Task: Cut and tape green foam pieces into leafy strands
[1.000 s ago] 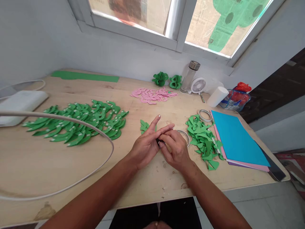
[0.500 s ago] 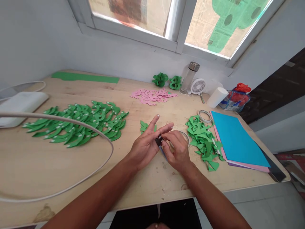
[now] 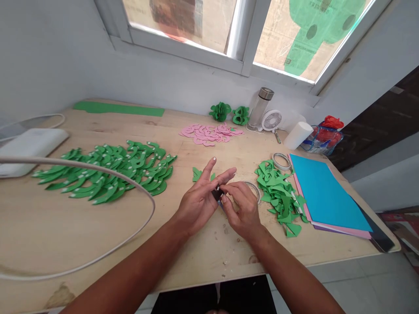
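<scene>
My left hand (image 3: 198,203) is turned palm inward over the middle of the table, some fingers stretched out, others bent. It holds a small black object (image 3: 216,192) with white bits on it; its kind is unclear. The fingertips of my right hand (image 3: 242,205) are pinched together at the black object's edge, and what lies between them is too small to name. Part of a bluish thing (image 3: 220,204) shows just below, mostly hidden. Behind my left hand lie small green paper pieces (image 3: 197,174). A tape roll (image 3: 253,190) sits partly hidden behind my right hand.
Green curved paper pieces (image 3: 114,172) with white tabs lie left, under a looping cable (image 3: 149,192). Pink cutouts (image 3: 211,134) are farther back. Green scraps (image 3: 278,192), another tape roll (image 3: 281,161) and coloured sheets (image 3: 327,192) lie right. A bottle (image 3: 261,109) and fan (image 3: 271,120) stand by the wall.
My right fingers have shifted slightly at the black object. Both hands stay in nearly the same place, and the view has tilted a little.
</scene>
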A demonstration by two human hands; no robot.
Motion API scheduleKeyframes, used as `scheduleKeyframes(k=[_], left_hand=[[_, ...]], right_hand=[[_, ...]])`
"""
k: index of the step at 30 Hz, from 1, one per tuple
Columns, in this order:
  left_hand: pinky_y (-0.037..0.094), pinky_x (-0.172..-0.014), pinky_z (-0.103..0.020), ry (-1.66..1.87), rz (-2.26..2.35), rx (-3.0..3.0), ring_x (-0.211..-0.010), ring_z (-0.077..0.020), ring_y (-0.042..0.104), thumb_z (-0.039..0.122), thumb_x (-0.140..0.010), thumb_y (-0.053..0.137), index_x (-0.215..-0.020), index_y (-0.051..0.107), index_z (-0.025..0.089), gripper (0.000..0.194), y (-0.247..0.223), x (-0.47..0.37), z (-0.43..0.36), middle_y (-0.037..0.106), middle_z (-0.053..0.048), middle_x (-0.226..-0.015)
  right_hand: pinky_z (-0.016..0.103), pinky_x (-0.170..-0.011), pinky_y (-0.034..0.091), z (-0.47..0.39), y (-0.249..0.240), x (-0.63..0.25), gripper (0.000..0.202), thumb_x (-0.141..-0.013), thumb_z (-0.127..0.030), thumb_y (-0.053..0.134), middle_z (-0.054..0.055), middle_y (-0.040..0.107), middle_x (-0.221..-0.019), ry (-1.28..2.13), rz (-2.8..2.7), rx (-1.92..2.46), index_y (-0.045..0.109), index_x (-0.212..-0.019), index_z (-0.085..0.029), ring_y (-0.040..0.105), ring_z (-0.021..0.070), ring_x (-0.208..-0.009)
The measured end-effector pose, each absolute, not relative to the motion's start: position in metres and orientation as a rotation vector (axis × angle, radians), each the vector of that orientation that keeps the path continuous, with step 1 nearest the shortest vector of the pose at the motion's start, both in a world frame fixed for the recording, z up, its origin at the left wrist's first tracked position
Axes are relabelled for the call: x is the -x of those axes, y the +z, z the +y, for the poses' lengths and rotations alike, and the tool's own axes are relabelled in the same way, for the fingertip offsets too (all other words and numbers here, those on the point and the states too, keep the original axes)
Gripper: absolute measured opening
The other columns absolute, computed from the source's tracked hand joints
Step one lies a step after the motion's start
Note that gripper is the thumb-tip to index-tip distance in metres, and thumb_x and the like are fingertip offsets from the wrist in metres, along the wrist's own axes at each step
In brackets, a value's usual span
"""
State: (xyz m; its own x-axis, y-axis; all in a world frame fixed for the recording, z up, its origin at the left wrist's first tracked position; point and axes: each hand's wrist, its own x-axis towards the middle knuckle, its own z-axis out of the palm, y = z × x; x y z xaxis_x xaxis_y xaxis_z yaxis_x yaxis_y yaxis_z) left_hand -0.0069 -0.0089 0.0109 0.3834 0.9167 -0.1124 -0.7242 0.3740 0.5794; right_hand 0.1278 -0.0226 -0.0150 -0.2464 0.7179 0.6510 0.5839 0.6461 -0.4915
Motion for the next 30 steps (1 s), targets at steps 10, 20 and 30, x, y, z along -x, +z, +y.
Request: scheduleKeyframes(k=[10,20,30], left_hand=[[0.023,-0.110,-0.041,1.143,0.467,-0.461,-0.127,-0.0177,0.048,0.012,-0.088,0.047,-0.145,0.018,0.029,0.065,0.0156,0.0095,-0.0081,0.063,-0.010,-0.124],[0.024,-0.110,-0.041,1.224,0.451,-0.505,-0.128,-0.0186,0.046,0.015,-0.087,0.050,-0.146,0.016,0.029,0.069,0.0144,0.0107,-0.0070,0.061,-0.011,-0.126],[0.022,-0.111,-0.042,1.284,0.477,-0.521,-0.129,-0.0177,0.044,0.016,-0.087,0.051,-0.146,0.015,0.031,0.071,0.0132,0.0103,-0.0084,0.060,-0.009,-0.128]], right_hand=[[0.038,-0.074,0.051,-0.0243,-0.0133,-0.1271,0.029,-0.086,-0.019,0.049,0.011,0.062,-0.098,-0.006,-2.068,0.945,0.062,-0.112,-0.018,0.059,0.0214,-0.088],[0.041,-0.078,0.051,-0.0273,-0.0138,-0.1227,0.032,-0.087,-0.020,0.048,0.013,0.061,-0.104,0.062,-2.074,0.982,0.059,-0.117,-0.016,0.057,0.0236,-0.094],[0.043,-0.082,0.049,-0.0313,-0.0150,-0.1191,0.040,-0.088,-0.021,0.048,0.014,0.056,-0.111,0.119,-2.084,0.985,0.053,-0.127,-0.017,0.053,0.0247,-0.100]])
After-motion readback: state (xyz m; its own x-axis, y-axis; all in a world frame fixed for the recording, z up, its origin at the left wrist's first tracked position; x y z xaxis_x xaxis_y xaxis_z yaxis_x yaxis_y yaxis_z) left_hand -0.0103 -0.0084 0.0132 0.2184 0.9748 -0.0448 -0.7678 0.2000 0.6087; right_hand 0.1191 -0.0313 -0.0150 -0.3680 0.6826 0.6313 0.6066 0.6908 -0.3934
